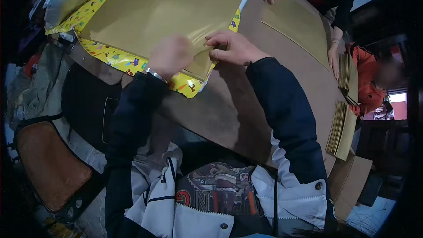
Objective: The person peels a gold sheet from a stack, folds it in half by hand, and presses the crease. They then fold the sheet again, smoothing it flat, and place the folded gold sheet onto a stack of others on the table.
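A large brown paper sheet [145, 13] lies over yellow patterned plastic wrapping [116, 61], whose border shows along the near and left edges. My right hand [235, 48] is at the sheet's near right corner, with fingers curled and thumb bent in on the paper's edge. The paper bows up in a crease beside those fingers. My left hand [172, 55] is over the near edge, left of the right hand; motion smears its fingers, so their grip does not show. Below both hands, a corner of the yellow wrapping hangs at the table's edge.
Across the brown table [246, 101], another person's hands rest by a flat brown sheet [295, 26] and a folded brown stack [348, 77]. A second stack [340, 130] stands nearer. A person in orange is at the right. An orange-brown chair [55, 163] stands at my left.
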{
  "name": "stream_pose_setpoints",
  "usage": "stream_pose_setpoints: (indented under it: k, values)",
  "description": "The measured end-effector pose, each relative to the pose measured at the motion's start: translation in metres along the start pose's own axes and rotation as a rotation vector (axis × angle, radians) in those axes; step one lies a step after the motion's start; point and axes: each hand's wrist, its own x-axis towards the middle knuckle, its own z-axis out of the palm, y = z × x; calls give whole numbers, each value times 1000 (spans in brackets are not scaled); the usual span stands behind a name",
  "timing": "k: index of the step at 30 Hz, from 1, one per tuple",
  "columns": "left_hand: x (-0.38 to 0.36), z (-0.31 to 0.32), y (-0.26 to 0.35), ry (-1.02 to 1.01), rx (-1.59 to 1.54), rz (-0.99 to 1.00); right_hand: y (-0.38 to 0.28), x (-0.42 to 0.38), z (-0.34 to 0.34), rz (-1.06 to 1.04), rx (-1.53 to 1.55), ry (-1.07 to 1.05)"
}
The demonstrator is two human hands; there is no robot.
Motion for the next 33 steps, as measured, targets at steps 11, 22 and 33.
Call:
stream_pose_setpoints:
  k: [11,22,33]
  values:
    - [-4,-2,-7,-46,-185,-13,4,4,15,-79,-103,169]
    - [-1,-8,14,-65,-40,-1,6,8,19,-86,-131,187]
    - [2,1,0,-29,-31,-1,8,5,13,-73,14,124]
